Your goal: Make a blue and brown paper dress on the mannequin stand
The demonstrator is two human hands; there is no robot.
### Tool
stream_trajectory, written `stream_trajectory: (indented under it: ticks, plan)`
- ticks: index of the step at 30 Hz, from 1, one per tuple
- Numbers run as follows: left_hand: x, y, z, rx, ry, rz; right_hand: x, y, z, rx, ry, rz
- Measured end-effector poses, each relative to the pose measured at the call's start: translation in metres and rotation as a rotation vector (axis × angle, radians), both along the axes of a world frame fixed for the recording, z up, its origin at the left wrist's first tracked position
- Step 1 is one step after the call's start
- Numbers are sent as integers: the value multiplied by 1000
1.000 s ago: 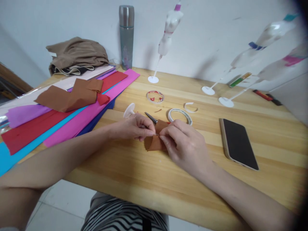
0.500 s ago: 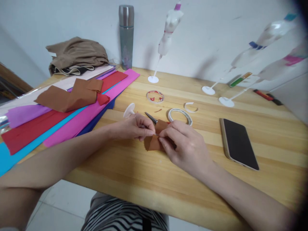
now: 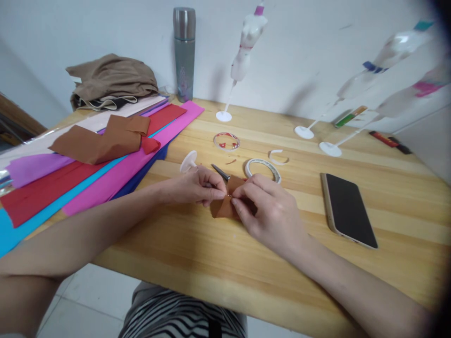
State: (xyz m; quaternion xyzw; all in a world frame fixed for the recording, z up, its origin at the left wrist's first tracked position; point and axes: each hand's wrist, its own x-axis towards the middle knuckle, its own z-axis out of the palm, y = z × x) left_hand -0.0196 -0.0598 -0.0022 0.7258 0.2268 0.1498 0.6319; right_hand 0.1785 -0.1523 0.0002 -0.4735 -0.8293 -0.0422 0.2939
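Note:
My left hand is closed, thumb and index finger pinching the upper left edge of a folded piece of brown crepe paper. My right hand grips the same piece from the right with thumb and fingertips. A thin gap with a small light line shows between the two pinches. Behind the left hand a white round stand base is tilted on its side, its stem running behind the fingers. Just beyond the hands lie dark pointed scissor blades, partly covered, and a roll of white tape.
Left lie coloured crepe paper strips under another brown sheet, with a brown cloth behind. A thermos and white mannequins stand along the wall. A clear ring, tape strip and phone lie nearby.
The brown paper's lower edge has risen slightly, and the thin gap between my fingertips shows a little more. Both hands keep their pinch in nearly the same place.

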Motion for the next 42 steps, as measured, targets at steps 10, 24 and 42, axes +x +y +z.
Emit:
stream_trajectory:
  ticks: [10,24,42]
  plan:
    - [-1,0,1,-14,-1,-15,-1,0,1,-30,52,-11]
    - [0,0,-2,30,13,4,-4,3,-1,-4,55,-26]
    - [4,-11,1,136,93,83,-2,8,-4,-15,41,-54]
